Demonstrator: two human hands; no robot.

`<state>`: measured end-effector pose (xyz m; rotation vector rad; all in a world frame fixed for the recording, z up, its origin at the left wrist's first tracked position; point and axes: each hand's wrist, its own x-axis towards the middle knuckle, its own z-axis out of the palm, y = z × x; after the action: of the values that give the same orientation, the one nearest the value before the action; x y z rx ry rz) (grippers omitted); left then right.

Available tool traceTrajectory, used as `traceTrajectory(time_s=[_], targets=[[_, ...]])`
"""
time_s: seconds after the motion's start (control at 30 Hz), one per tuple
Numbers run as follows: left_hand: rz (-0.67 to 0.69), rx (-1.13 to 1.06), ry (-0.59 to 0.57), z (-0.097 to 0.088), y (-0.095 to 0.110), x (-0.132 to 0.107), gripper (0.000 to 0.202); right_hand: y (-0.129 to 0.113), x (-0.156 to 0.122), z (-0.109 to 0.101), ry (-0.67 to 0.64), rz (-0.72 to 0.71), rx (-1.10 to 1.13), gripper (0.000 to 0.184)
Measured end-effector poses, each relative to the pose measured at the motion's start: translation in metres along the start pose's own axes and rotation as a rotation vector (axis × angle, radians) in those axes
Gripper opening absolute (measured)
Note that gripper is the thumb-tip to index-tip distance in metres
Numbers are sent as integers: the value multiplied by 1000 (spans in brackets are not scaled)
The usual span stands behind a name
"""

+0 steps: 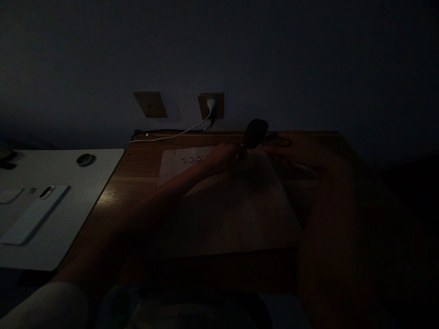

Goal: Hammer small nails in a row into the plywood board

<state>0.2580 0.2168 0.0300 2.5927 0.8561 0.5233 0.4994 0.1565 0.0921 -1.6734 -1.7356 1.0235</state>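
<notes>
The scene is very dim. My left hand (228, 156) is closed above the far part of a pale board (236, 219), its fingertips at the lower edge of a dark, rounded, paddle-like piece (255, 133). What kind of thing this is, I cannot make out. Just right of it, my right hand (291, 147) has its fingers bent together near the piece's right edge. A thin pale strip (303, 167) shows below that hand; shadow hides what the fingers grip. Several small metal hooks (191, 160) stand in a row on the board, left of my left hand.
The board lies on a wooden table (113, 189) against the wall. A white plug (210, 105) sits in an outlet, its white cable (171, 136) running left along the back edge. On a white table (80, 192) at left lie a phone (36, 214) and a dark round object (85, 159).
</notes>
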Motion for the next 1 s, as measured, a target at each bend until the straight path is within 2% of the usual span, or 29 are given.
traceTrajectory(time_s=[0.1,0.27,0.43,0.67,0.87,1.0], targets=[[-60,69,39,3,0,9,26,-4,-3,0,10,7,-25,27],[-92,181,-37,10,3,23,26,-4,-5,-1,38,18,21,25],[-121,216,-81,11,2,24,29,-2,-6,-3,75,17,27,20],[-135,156,-60,16,0,28,28,-8,-7,-3,46,23,24,18],[-191,-46,-8,28,-9,28,29,7,-6,-9,-3,22,39,28],[-188,-86,43,33,-10,23,39,18,-7,-13,-28,42,53,30]])
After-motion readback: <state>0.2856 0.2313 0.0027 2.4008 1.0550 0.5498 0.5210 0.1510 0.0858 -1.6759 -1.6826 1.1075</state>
